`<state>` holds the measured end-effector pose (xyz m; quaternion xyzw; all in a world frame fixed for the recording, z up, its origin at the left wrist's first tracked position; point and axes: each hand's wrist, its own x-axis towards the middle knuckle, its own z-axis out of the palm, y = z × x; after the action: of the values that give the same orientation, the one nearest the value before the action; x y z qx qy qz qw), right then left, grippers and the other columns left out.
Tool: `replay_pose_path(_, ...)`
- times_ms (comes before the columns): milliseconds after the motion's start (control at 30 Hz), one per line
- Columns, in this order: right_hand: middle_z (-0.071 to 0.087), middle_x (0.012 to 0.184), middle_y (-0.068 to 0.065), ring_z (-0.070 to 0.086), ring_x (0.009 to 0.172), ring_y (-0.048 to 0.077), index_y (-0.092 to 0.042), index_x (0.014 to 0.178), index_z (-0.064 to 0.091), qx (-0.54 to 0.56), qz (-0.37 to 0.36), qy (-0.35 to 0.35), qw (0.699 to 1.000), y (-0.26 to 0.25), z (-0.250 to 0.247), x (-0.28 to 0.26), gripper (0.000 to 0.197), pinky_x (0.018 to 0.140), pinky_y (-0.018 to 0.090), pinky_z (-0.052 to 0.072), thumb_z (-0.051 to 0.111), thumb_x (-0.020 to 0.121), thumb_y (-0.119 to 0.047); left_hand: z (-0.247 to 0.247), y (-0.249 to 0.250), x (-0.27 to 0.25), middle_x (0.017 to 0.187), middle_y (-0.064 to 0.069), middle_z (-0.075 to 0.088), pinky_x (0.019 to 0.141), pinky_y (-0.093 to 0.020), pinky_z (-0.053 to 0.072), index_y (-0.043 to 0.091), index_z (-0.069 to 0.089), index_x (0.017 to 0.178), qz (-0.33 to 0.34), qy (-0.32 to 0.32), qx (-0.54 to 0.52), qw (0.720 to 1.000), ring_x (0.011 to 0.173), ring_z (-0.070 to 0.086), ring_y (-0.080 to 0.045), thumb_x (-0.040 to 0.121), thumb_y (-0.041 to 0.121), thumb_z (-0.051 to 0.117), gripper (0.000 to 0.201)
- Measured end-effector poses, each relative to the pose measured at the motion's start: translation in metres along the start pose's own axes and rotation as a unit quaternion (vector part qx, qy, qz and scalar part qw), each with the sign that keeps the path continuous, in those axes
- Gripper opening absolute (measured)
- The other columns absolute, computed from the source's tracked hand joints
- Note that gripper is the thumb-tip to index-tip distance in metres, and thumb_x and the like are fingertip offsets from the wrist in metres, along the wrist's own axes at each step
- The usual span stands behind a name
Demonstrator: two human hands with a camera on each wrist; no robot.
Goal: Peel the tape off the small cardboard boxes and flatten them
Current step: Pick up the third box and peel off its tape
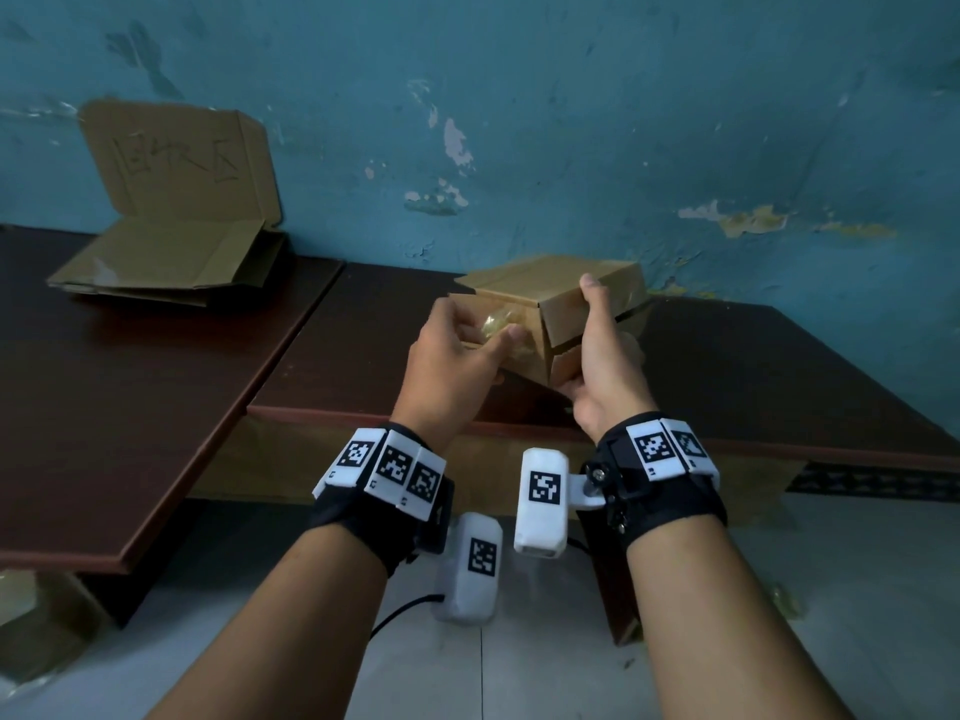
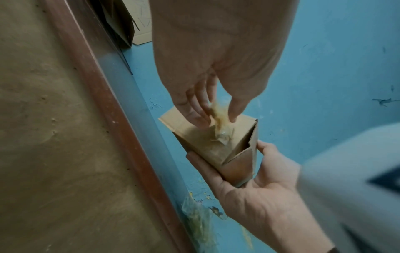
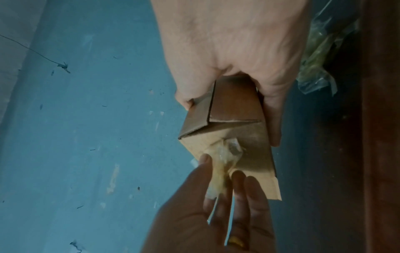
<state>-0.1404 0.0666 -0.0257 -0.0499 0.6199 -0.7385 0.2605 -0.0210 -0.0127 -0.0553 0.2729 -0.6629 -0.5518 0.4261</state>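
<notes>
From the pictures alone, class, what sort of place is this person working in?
Probably a plain back room or store corner used for sorting cardboard, though that is a guess: a peeling blue wall, low dark boards serving as a work surface, and flattened cardboard stacked under a hand-lettered cardboard sign.

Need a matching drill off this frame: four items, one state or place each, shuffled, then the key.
Items:
1. small brown cardboard box
2. crumpled clear tape strip
3. flattened brown cardboard pile
4. upright cardboard sheet with handwriting

States:
A. leans against the blue wall
B. pinched by the left hand
C. gripped by the right hand
D. lies on the dark table

Pairs: 1-C, 2-B, 3-D, 4-A
</notes>
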Motion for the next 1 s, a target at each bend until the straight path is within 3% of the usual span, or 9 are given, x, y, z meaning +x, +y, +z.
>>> replay_pose_path(67,0.07,0.12,0.006,0.072,0.107,0.024,-0.014,0.139,0.049,0.002,0.002,-0.003,1.0,0.0,0.001,-0.001,0.108,0.096,0.054,0.061,0.079,0.059,-0.079,-0.003,-0.002,0.001,0.103,-0.003,0.064,0.085,-0.054,0.064,0.026,0.052,0.098,-0.009,0.032,0.035,0.999,0.096,0.074,-0.027,0.082,0.052,0.088,0.047)
replay_pose_path(133,0.07,0.119,0.007,0.073,0.102,0.022,-0.015,0.137,0.05,0.009,-0.003,-0.014,1.0,0.0,0.0,-0.002,0.085,0.09,0.051,0.065,0.079,0.079,-0.07,-0.005,-0.003,0.002,0.102,-0.003,0.067,0.086,-0.054,0.064,0.024,0.054,0.095,-0.014,0.039,0.038,0.998,0.097,0.074,-0.026,0.083,0.049,0.089,0.044)
replay_pose_path(267,0.071,0.108,0.007,0.073,0.102,0.025,-0.021,0.106,0.06,0.009,0.02,-0.064,0.998,0.0,-0.003,-0.003,0.041,0.093,0.056,0.063,0.071,0.094,-0.059,-0.008,-0.004,0.004,0.093,0.001,0.075,0.086,-0.051,0.063,0.02,0.064,0.088,0.009,0.038,0.077,0.996,0.095,0.074,-0.019,0.091,0.038,0.084,0.027)
replay_pose_path(433,0.074,0.117,0.016,0.075,0.107,0.035,-0.021,0.12,0.061,0.004,0.061,-0.125,0.99,0.004,-0.005,-0.003,0.047,0.09,0.062,0.062,0.063,0.099,-0.063,-0.01,-0.002,0.003,0.101,0.004,0.074,0.089,-0.044,0.062,0.022,0.067,0.097,0.005,0.017,0.103,0.995,0.1,0.072,-0.016,0.093,0.039,0.081,0.023)
replay_pose_path(533,0.075,0.12,0.015,0.076,0.104,0.035,-0.02,0.139,0.058,-0.003,0.064,-0.131,0.989,0.008,-0.005,-0.001,0.062,0.085,0.062,0.064,0.063,0.098,-0.065,-0.009,-0.003,0.0,0.105,0.006,0.07,0.073,-0.026,0.059,0.019,0.062,0.103,0.008,-0.002,0.156,0.988,0.094,0.07,-0.01,0.08,0.041,0.093,0.045)
replay_pose_path(633,0.074,0.118,0.016,0.077,0.102,0.037,-0.02,0.139,0.055,-0.02,0.068,-0.139,0.988,0.009,-0.005,0.001,0.058,0.084,0.062,0.064,0.063,0.099,-0.062,-0.008,-0.006,-0.002,0.102,0.004,0.072,0.062,-0.016,0.054,0.017,0.061,0.101,0.042,0.011,0.204,0.978,0.087,0.071,-0.008,0.081,0.031,0.094,0.042)
replay_pose_path(767,0.074,0.116,0.019,0.078,0.098,0.039,-0.017,0.128,0.061,-0.067,0.079,-0.139,0.985,0.01,-0.003,0.002,0.061,0.083,0.058,0.065,0.068,0.094,-0.067,-0.008,-0.007,0.001,0.101,-0.001,0.072,0.083,-0.038,0.057,0.015,0.061,0.103,0.066,0.016,0.265,0.962,0.097,0.069,-0.022,0.09,0.023,0.085,0.028)
replay_pose_path(867,0.075,0.117,0.019,0.079,0.096,0.038,-0.016,0.125,0.066,-0.099,0.078,-0.15,0.981,0.012,-0.002,0.002,0.069,0.08,0.053,0.067,0.077,0.084,-0.069,-0.009,-0.011,0.004,0.103,-0.006,0.073,0.087,-0.038,0.056,0.015,0.065,0.108,0.076,0.011,0.288,0.955,0.099,0.068,-0.026,0.095,0.018,0.076,0.017)
replay_pose_path(1000,0.079,0.112,0.017,0.079,0.1,0.033,-0.014,0.119,0.07,-0.084,0.064,-0.156,0.982,0.011,-0.005,0.001,0.056,0.083,0.051,0.067,0.083,0.085,-0.057,-0.01,-0.015,0.005,0.107,-0.013,0.073,0.086,-0.039,0.056,0.014,0.071,0.119,0.073,-0.016,0.316,0.946,0.102,0.068,-0.033,0.103,0.014,0.06,0.019)
